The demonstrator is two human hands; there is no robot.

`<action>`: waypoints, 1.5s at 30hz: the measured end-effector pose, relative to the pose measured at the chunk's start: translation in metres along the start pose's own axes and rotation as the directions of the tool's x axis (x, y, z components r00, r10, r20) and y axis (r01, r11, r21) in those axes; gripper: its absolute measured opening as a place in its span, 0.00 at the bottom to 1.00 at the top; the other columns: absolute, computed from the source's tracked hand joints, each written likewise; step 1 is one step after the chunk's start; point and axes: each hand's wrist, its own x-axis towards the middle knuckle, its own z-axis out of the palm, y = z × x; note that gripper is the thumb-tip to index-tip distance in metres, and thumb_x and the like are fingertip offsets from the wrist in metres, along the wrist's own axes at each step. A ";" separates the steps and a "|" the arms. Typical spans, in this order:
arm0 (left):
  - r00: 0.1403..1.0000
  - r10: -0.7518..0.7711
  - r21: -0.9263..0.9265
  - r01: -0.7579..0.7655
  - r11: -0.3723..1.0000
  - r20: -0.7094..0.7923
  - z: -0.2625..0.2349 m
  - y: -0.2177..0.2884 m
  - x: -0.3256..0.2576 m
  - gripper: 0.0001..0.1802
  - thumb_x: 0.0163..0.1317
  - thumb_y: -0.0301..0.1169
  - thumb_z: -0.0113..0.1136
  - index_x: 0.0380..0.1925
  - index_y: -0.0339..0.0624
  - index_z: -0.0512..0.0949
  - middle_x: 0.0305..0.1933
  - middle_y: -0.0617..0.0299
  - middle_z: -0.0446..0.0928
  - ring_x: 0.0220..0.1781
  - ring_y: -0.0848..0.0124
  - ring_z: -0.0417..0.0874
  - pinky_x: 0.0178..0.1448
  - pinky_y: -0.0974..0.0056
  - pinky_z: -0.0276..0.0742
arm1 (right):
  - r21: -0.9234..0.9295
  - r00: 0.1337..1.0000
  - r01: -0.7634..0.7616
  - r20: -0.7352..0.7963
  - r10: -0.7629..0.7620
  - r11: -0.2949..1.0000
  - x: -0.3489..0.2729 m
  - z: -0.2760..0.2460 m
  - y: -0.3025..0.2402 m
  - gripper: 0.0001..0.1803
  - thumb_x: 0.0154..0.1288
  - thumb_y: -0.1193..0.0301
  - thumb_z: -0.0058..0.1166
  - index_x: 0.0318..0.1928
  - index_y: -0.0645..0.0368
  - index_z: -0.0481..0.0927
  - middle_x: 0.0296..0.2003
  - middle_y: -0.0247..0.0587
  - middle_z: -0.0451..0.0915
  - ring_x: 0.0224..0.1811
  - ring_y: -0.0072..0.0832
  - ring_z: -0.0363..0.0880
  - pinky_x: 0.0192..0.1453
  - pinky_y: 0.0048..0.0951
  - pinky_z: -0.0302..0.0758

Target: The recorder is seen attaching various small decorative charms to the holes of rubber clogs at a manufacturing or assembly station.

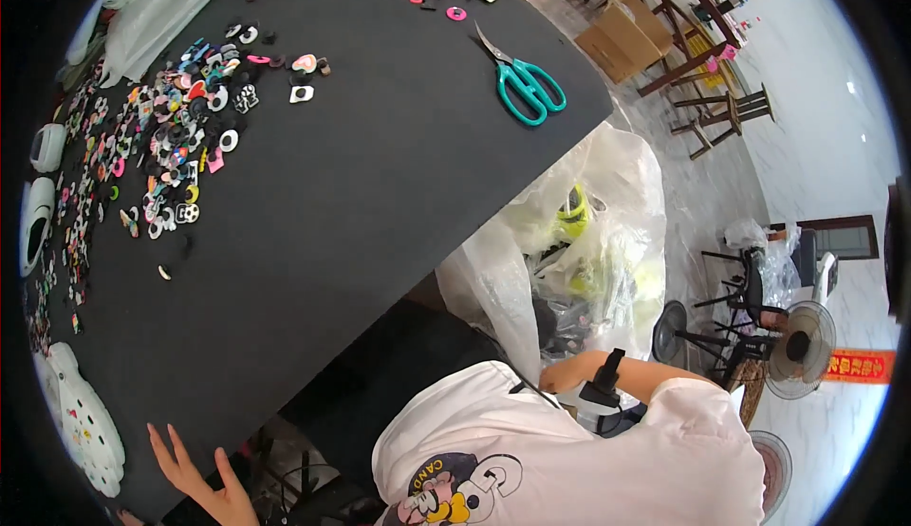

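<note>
Head view: I note a clear plastic bag [498, 294] beside the dark surface [370, 194], holding lime-green and dark items [572, 215]. The right hand [564, 373] is at the bag, partly hidden; its grip I cannot tell. The left hand [213, 494] is released, spread wide, near a white clog [87, 422] on the surface. An open cardboard box [617, 47] stands beyond, contents not discernible.

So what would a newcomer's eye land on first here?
Probably the small multicoloured charms scattered across the left of the matte black table. Next, the teal-handled metal scissors near its right-hand corner, and the bulky translucent plastic bag beside the table.
</note>
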 end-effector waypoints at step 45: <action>0.991 0.085 -0.070 -0.093 0.993 -0.107 -0.033 0.050 -0.001 0.30 0.67 0.46 0.61 0.63 0.40 0.73 0.69 0.33 0.64 0.68 0.38 0.67 0.70 0.42 0.62 | 0.242 0.307 -0.422 -0.868 0.389 0.874 -0.218 -0.131 0.066 0.21 0.64 0.54 0.61 0.34 0.63 0.80 0.28 0.42 0.79 0.33 0.35 0.76 0.39 0.36 0.73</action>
